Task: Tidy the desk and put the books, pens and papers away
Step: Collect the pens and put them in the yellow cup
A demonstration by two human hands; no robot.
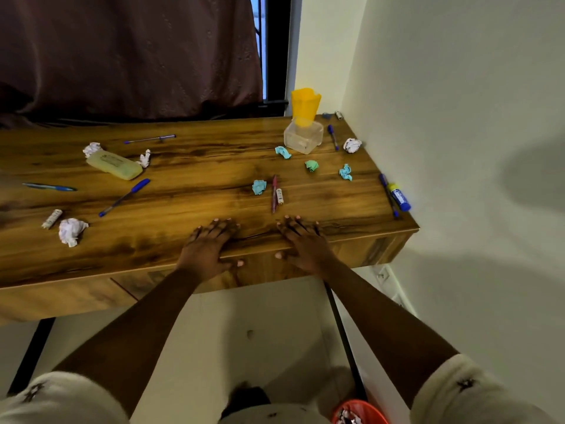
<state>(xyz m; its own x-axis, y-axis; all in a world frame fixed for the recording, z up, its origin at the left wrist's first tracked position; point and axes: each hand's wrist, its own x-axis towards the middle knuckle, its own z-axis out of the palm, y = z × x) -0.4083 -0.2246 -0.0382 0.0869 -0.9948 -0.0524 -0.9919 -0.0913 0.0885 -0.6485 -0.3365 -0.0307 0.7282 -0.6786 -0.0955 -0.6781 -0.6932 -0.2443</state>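
Both hands are lying flat on the desk (183, 185) front edge, left hand (208, 249) and right hand (305, 246) with fingers spread, gripping nothing. Pens and crumpled papers are sitting scattered behind them; the red pen (274, 193) is lying just beyond the right hand's fingertips

Bare forearms; short off-white sleeves (467, 390), fuzzy-looking, each bearing a small dark mark, perhaps a star. No rings visible.

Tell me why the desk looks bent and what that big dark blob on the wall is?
Head view: the wide-angle lens curves the desk edges; the dark blob on the right wall is a soft shadow; the sleeves at the bottom corners look blurry.
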